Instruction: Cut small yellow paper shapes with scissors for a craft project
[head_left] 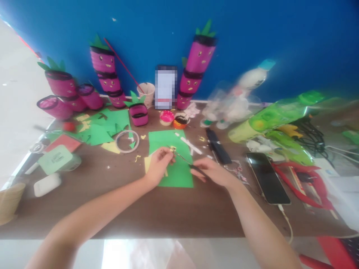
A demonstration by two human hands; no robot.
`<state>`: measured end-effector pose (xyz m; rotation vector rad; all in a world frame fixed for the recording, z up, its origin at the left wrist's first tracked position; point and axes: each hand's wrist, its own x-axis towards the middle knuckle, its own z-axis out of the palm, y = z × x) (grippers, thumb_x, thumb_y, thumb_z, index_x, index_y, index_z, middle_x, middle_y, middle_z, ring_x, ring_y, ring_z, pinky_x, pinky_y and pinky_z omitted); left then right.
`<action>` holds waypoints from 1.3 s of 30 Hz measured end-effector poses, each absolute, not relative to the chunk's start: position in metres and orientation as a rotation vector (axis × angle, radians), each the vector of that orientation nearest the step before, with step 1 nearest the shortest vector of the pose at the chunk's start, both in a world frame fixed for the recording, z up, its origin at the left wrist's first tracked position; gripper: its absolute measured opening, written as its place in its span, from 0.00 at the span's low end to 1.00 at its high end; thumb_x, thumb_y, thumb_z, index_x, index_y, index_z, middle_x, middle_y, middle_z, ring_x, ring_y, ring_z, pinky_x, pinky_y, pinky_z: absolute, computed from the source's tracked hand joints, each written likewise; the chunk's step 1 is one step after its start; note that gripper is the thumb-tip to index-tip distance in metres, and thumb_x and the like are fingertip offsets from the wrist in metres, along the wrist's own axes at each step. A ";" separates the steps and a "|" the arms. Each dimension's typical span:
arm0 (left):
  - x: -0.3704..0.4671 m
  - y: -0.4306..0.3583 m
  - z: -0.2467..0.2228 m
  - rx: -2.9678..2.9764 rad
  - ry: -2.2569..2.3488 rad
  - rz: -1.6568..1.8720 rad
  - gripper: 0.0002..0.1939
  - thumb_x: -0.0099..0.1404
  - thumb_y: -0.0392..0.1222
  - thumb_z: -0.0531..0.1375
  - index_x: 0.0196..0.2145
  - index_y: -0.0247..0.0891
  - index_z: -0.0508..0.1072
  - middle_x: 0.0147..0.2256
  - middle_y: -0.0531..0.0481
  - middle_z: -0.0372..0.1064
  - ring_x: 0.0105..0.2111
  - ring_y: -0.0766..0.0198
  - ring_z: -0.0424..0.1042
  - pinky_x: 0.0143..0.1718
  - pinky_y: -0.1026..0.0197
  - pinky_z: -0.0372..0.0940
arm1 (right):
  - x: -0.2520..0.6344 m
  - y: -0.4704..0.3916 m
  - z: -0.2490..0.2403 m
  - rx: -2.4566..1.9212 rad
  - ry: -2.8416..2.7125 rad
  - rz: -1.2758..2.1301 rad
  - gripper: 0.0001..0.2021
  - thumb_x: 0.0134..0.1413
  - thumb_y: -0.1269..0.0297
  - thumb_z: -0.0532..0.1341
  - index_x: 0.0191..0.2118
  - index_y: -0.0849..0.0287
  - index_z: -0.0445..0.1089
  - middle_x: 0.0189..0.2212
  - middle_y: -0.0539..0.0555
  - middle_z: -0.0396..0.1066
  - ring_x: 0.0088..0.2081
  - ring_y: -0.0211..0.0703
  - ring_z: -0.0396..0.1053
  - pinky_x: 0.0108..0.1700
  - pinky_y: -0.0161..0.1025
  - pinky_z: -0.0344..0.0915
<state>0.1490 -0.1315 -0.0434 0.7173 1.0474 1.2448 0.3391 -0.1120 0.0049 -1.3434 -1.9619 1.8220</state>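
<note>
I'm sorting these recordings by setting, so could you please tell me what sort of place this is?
Probably a craft table against a blue wall: purple pots with faces, green paper and open paint tubs suggest it.

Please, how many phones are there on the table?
2: an upright phone in front of the blue wall, and a flat-lying phone at the right. More may be hidden.
</note>
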 end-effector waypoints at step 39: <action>0.150 -0.134 -0.042 0.765 1.138 1.220 0.04 0.52 0.38 0.58 0.25 0.35 0.66 0.23 0.53 0.66 0.23 0.69 0.66 0.25 0.66 0.60 | 0.345 -0.109 0.008 -1.313 -2.013 1.812 0.24 0.50 0.50 0.58 0.12 0.59 0.56 0.10 0.46 0.56 0.18 0.33 0.56 0.27 0.34 0.56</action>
